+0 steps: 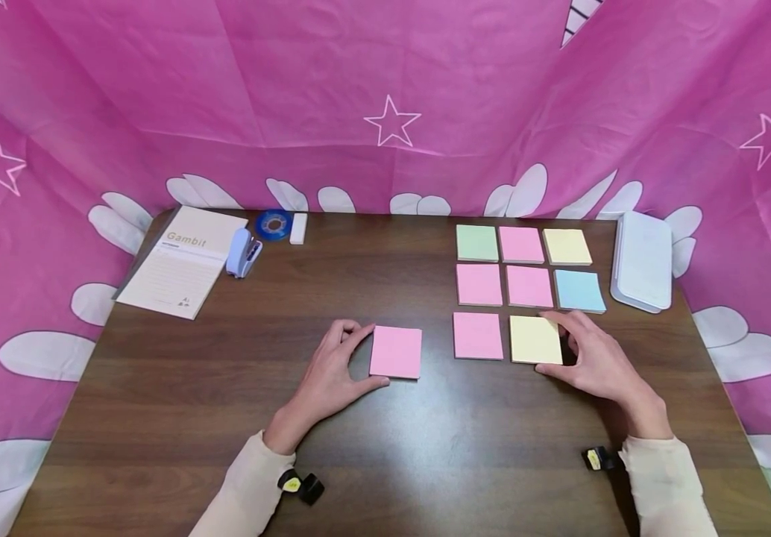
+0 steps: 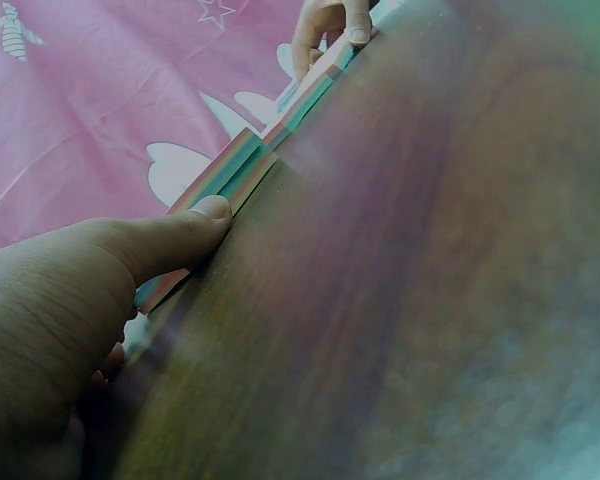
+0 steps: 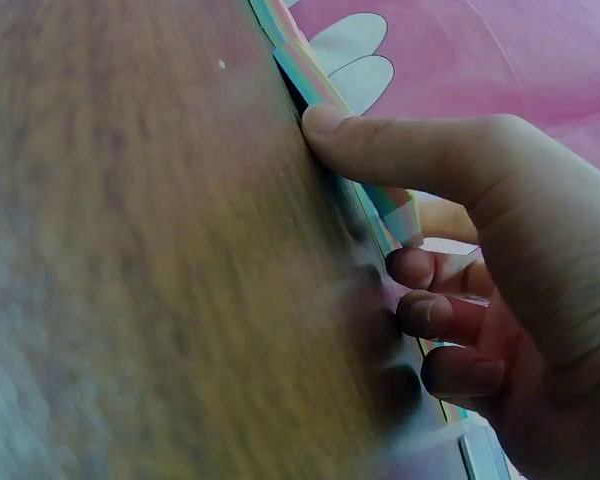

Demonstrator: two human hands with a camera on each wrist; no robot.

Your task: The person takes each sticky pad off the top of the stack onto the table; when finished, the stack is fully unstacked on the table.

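Note:
Near the middle of the table lies a pink sticky note pad (image 1: 395, 352). My left hand (image 1: 333, 370) pinches it by its left side, with the thumb at the near edge and a finger at the far edge. Layered coloured edges of that pad (image 2: 242, 165) show beyond the thumb in the left wrist view. To the right, my right hand (image 1: 596, 358) grips a yellow sticky note pad (image 1: 535, 340) between thumb and forefinger. Its other fingers are curled beside the pad, as the right wrist view shows. Another pink pad (image 1: 477, 335) sits just left of the yellow one.
Behind my right hand are two rows of sticky note pads, among them a green one (image 1: 476, 243) and a blue one (image 1: 579, 290). A white case (image 1: 641, 261) stands at far right. At back left lie a notebook (image 1: 180, 261), stapler (image 1: 243, 253), blue tape roll (image 1: 274, 224) and white eraser (image 1: 298, 229).

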